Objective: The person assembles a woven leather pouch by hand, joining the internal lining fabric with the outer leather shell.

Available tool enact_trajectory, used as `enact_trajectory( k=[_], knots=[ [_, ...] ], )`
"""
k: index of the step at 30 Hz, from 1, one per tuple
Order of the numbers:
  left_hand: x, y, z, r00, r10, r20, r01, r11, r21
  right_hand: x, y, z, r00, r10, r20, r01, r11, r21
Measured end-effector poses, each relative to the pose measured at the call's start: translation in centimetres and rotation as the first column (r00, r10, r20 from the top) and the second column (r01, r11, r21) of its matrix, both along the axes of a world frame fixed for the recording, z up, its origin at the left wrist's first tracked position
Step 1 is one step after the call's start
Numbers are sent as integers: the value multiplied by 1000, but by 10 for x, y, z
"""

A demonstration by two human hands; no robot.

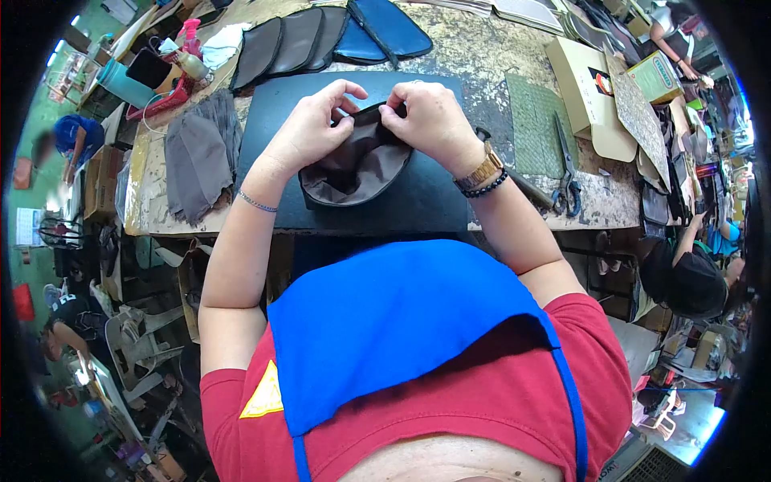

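A dark brown lined pouch (353,167) lies on the black work mat (277,112), its mouth spread and the shiny lining facing me. My left hand (320,120) pinches the pouch's far rim on the left side, thumb and fingers bent. On the right side of that same rim, my right hand (434,120) grips the edge between thumb and fingers. The fingertips of both hands are partly hidden behind the rim. A stack of dark grey fabric pieces (197,161) rests left of the mat.
Several dark brown and blue zippered pouches (299,44) lie along the far side. Black-handled scissors (567,173) and a hammer-like tool (530,191) sit at right near a green cutting mat (546,120). An open cardboard box (590,96) stands beyond. Other people work at both sides.
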State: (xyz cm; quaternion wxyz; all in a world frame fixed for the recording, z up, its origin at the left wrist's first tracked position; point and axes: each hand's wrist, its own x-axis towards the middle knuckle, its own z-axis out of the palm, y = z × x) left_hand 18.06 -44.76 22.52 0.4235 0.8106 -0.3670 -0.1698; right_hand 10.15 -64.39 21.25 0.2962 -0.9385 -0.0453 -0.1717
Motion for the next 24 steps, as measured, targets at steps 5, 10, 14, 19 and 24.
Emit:
enact_trajectory(
  k=[5, 10, 14, 19, 24],
  knots=[
    [-2, -10, 0, 1000, -27, 14, 27, 999, -22, 4, -1, -3, 1000, 5, -1, -5, 1000, 18],
    [2, -17, -5, 998, -13, 54, 14, 1000, -26, 3, -3, -2, 1000, -1, -2, 1, 1000, -4],
    [-3, -22, -4, 974, 34, 225, -36, 999, 8, -4, -2, -1, 999, 17, 38, -16, 999, -35],
    [-3, -8, -10, 891, 80, 447, -77, 997, -26, -25, -2, -2, 999, 5, 39, -4, 999, -37],
    [-1, 1, -11, 842, 61, 535, -70, 998, -2, 5, -14, -22, 995, 94, 45, -97, 991, 95]
  ],
)
